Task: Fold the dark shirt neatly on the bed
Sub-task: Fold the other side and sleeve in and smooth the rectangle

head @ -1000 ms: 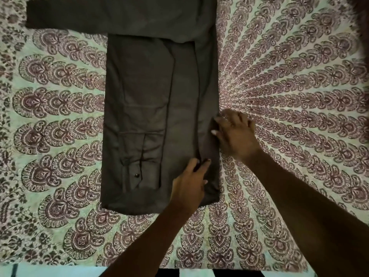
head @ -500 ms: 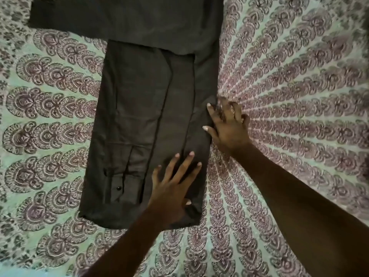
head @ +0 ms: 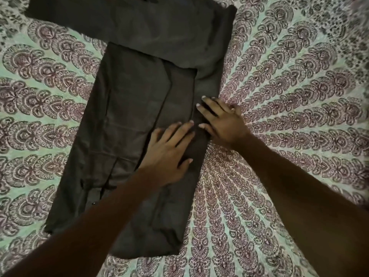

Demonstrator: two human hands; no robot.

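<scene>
Hands lie flat on the cloth, both palm down. The left hand (head: 169,154) rests on the folded right-hand panel of the dark shirt (head: 129,120), its fingers straight and slightly spread, pointing up and to the right, and it grips nothing. The right hand (head: 221,124) sits across the shirt's right edge, partly on the fabric and partly on the bedspread (head: 289,92). Its fingers are stretched out toward the upper left, its thumb is just beside the left hand's fingertips, and it too only presses. Both forearms reach in from the bottom of the view.

Half a second ago the left hand lay lower on the panel, nearer the hem; it has slid up the shirt and now almost meets the right hand, which has also moved a little further from the hem along the same edge.

The shirt lies as a long, narrow strip, slanting across the bed, with one sleeve (head: 119,23) spread sideways across its top end. Under it the bedspread is pale green, printed with maroon feather-like motifs that fan outward.
</scene>
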